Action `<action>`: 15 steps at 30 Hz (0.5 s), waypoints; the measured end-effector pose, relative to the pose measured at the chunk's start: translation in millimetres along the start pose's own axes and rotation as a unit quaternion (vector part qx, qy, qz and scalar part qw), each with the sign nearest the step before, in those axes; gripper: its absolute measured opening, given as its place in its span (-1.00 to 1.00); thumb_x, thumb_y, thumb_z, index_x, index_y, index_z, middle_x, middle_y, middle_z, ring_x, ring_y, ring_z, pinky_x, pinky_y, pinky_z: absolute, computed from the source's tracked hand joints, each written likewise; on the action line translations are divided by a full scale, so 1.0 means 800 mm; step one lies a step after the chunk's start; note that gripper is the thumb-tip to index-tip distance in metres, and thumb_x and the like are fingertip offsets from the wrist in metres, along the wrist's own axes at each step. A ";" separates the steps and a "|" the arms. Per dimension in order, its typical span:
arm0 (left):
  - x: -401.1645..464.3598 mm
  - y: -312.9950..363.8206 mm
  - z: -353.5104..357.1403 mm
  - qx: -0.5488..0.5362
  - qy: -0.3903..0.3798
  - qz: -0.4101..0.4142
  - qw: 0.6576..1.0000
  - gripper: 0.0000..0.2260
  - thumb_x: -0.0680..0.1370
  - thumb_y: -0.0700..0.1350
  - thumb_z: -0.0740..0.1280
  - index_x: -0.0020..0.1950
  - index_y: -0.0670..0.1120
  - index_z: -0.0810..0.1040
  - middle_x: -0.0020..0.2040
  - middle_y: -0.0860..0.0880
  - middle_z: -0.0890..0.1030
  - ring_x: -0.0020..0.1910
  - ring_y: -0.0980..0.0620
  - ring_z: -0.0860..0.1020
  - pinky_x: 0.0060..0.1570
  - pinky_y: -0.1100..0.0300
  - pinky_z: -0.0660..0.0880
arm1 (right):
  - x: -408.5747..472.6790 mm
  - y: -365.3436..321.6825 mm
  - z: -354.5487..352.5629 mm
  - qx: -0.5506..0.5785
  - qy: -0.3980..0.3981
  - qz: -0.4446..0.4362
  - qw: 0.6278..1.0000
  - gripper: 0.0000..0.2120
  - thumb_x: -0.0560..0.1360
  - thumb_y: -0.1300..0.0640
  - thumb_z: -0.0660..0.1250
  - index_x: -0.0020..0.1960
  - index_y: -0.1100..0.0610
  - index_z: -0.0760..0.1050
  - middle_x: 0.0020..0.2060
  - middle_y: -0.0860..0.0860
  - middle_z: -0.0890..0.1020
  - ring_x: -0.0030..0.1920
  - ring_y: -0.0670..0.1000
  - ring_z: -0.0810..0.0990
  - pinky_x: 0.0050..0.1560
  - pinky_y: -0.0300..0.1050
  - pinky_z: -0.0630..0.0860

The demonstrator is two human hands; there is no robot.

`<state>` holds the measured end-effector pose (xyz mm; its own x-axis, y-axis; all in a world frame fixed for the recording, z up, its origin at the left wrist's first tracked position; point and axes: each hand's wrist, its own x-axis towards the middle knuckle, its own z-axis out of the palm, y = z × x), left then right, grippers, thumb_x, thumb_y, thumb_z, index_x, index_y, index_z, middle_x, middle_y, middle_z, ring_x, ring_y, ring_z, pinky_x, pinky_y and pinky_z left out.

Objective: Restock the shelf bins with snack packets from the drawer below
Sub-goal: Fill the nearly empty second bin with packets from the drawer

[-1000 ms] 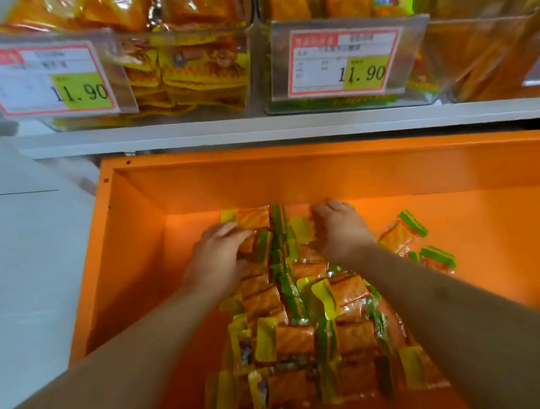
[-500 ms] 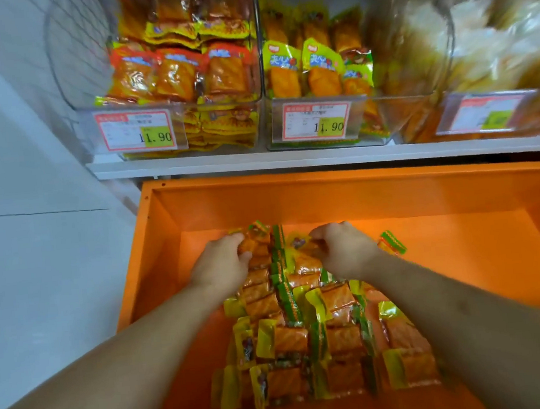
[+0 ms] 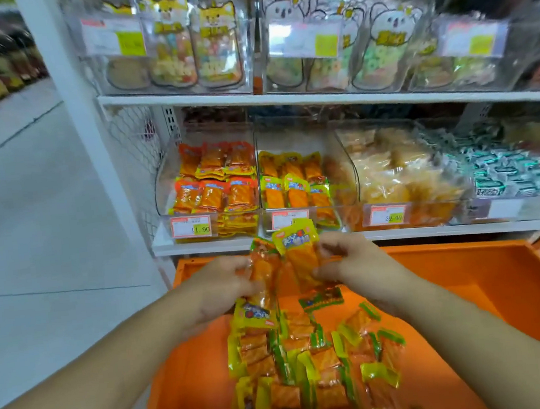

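Note:
My left hand (image 3: 224, 287) and my right hand (image 3: 351, 259) hold a bunch of orange snack packets with yellow-green tops (image 3: 295, 255) between them, lifted above the open orange drawer (image 3: 490, 284). More of the same packets (image 3: 312, 366) lie in a pile in the drawer below my hands. Just behind the raised bunch stands a clear shelf bin (image 3: 293, 182) with matching yellow-green topped packets. To its left is a bin (image 3: 216, 186) of orange-red topped packets.
Further right on the same shelf are a bin of pale yellow snacks (image 3: 398, 174) and one of teal-wrapped sweets (image 3: 518, 171). An upper shelf (image 3: 317, 96) carries clear bins of cartoon-printed bags. A white shelf post (image 3: 87, 123) and grey floor lie to the left.
Both hands have closed on a bunch of packets and lifted it out of the drawer toward the shelf bins. The view has tilted up, showing the upper shelf.

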<state>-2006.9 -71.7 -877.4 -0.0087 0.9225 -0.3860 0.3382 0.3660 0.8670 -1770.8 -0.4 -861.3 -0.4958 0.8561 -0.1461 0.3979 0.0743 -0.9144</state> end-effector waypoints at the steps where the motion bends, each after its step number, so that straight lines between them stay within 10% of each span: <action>1: -0.009 0.005 -0.003 -0.032 -0.004 0.006 0.999 -0.80 0.46 -0.15 0.54 0.06 -0.11 0.70 0.05 -0.11 0.74 0.17 -0.16 0.67 0.35 0.04 0.52 | -0.008 -0.009 -0.002 0.037 0.014 0.003 0.999 -0.61 0.44 0.41 0.45 -0.34 0.05 0.37 -0.35 -0.03 0.30 -0.30 -0.03 0.31 -0.22 -0.10 0.28; 6: -0.022 0.012 -0.005 -0.141 0.010 0.005 0.990 -0.82 0.58 -0.28 0.42 0.13 -0.09 0.71 0.09 -0.17 0.74 0.16 -0.22 0.68 0.29 -0.19 0.56 | -0.026 -0.025 -0.004 0.160 0.012 0.048 0.986 -0.80 0.46 0.31 0.52 -0.19 0.04 0.61 -0.30 -0.02 0.46 -0.20 -0.01 0.53 -0.17 -0.07 0.43; 15: -0.005 0.042 -0.015 -0.257 0.019 -0.017 0.966 -0.70 0.68 -0.03 0.25 0.28 -0.11 0.67 0.18 -0.29 0.68 0.29 -0.37 0.58 0.31 -0.27 0.47 | -0.002 -0.047 -0.025 0.012 0.049 -0.078 0.996 -0.75 0.50 0.34 0.51 -0.01 0.00 0.74 -0.20 -0.03 0.68 -0.19 -0.07 0.60 -0.16 -0.28 0.52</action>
<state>-2007.1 -61.9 -843.0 -0.0486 0.9090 -0.4139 -0.1750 0.4003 0.8995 -1769.6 5.6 -819.4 -0.4729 0.8804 0.0350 0.3032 0.1999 -0.9317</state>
